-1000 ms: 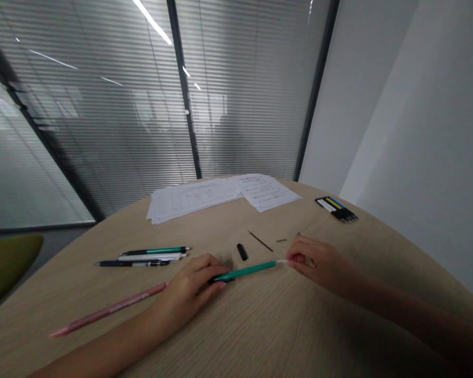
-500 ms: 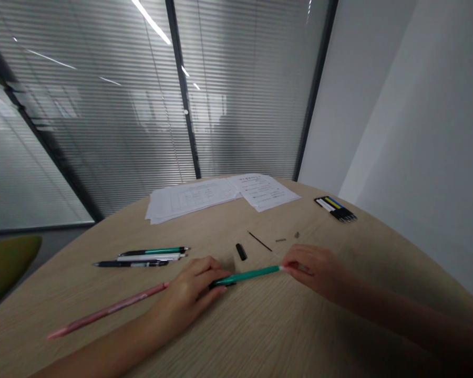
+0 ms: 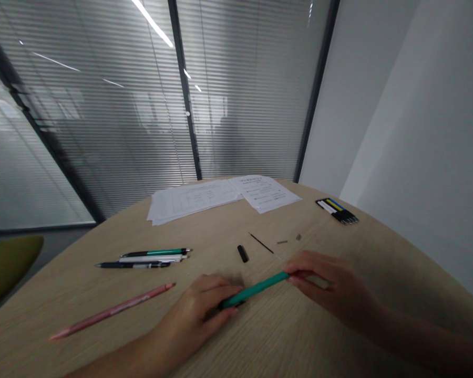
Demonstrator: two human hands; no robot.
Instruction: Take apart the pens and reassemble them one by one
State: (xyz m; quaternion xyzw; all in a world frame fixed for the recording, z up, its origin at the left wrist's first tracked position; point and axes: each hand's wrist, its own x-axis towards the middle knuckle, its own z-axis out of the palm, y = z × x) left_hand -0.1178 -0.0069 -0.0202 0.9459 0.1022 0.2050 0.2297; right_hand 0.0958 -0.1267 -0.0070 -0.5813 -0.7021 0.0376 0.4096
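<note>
A green pen barrel (image 3: 256, 290) lies across my two hands, tilted up to the right just above the pale wood table (image 3: 299, 336). My left hand (image 3: 199, 315) is wrapped around its dark lower end. My right hand (image 3: 331, 286) pinches the upper end between fingers and thumb, hiding the tip. Beyond the barrel lie a black pen cap (image 3: 243, 253), a thin black refill (image 3: 261, 243), a small grey metal piece (image 3: 282, 242) and a tiny grey part (image 3: 298, 237). The right hand is nearest these small parts, but touches none of them.
A pink pencil (image 3: 114, 311) lies left of my left hand. Several pens (image 3: 150, 258) lie side by side beyond it. Papers (image 3: 220, 197) sit at the far table edge, with a black, yellow and white pack (image 3: 337, 211) to their right. Glass with blinds stands behind.
Both hands have moved toward me with the barrel, which now tilts more steeply. The white tip at its right end is no longer visible. The loose parts have not moved.
</note>
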